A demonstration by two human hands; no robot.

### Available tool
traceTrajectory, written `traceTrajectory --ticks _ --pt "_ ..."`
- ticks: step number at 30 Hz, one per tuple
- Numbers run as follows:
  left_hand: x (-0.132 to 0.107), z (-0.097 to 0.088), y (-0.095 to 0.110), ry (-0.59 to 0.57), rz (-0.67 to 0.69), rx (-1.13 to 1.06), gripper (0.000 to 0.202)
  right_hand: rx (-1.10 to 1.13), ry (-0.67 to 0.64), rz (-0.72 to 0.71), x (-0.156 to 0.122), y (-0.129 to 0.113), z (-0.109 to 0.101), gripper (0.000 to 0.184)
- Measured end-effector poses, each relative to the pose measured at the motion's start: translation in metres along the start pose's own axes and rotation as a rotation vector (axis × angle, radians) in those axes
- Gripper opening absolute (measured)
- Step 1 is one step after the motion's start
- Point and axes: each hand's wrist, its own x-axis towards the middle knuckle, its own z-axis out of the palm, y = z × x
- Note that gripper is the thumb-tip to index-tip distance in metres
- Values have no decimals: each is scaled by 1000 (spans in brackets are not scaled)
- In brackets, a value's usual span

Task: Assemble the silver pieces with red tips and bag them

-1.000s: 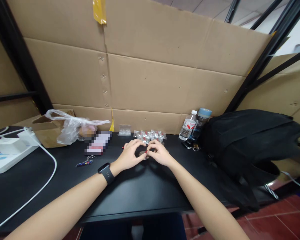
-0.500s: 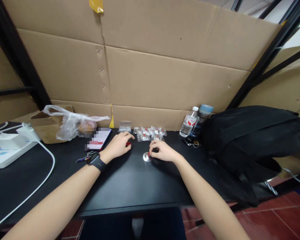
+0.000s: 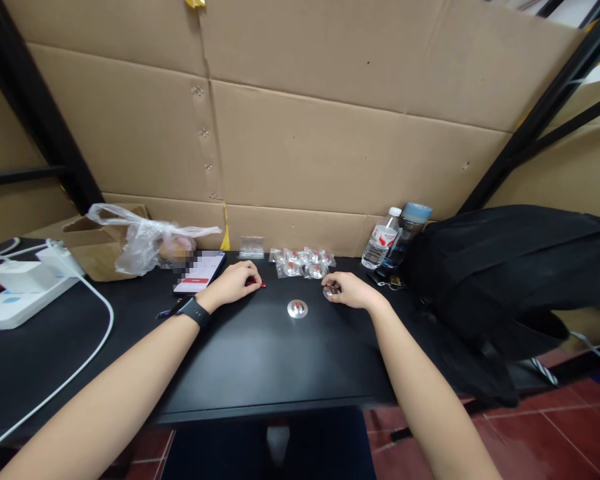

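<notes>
A small round metal disc (image 3: pixel 297 309) with a red centre lies free on the black table (image 3: pixel 260 360) between my hands. My left hand (image 3: pixel 234 282), with a black watch on its wrist, rests curled over a thin red item (image 3: pixel 255 284) on the table. My right hand (image 3: pixel 349 290) is curled to the right of the disc, its fingertips pinching a small silvery part (image 3: pixel 331 291). Just behind both hands lies a cluster of small clear bags (image 3: pixel 303 263) holding metal and red pieces.
A phone (image 3: pixel 200 272) and a keychain lie left of my left hand. Further left are a paper bag with clear plastic (image 3: pixel 130 243) and a white power strip (image 3: pixel 17 293) with cable. Two bottles (image 3: pixel 393 237) and a black backpack (image 3: pixel 510 280) stand right. Cardboard walls the back.
My hands were together over the disc; they have parted. The left went left onto the red item, the right let go of the disc and moved right to a small silvery part.
</notes>
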Motion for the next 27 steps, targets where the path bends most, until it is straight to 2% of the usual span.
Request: traceTrajectory --ticks 4,8,11,13,15,18,23,27 --pt "0 -3 14 29 9 26 24 -10 16 39 0 0 1 37" --pt "-1 -9 36 58 18 -144 23 -2 49 49 -1 0 1 30" --pt "0 -6 54 77 -2 -304 23 19 188 22 -1 -8 0 30" --pt "2 0 65 106 -70 -438 27 76 311 -31 -1 -20 -1 31" --pt "4 7 75 129 -126 -602 30 193 407 -100 -1 -36 -1 34" --pt "7 13 89 169 -144 -756 29 374 473 -206 -3 -61 3 36" --pt "3 5 107 279 -127 -616 21 557 511 -308 -2 -85 18 36" --pt "0 -1 113 367 -11 -470 17 670 497 -350 0 -91 29 35"
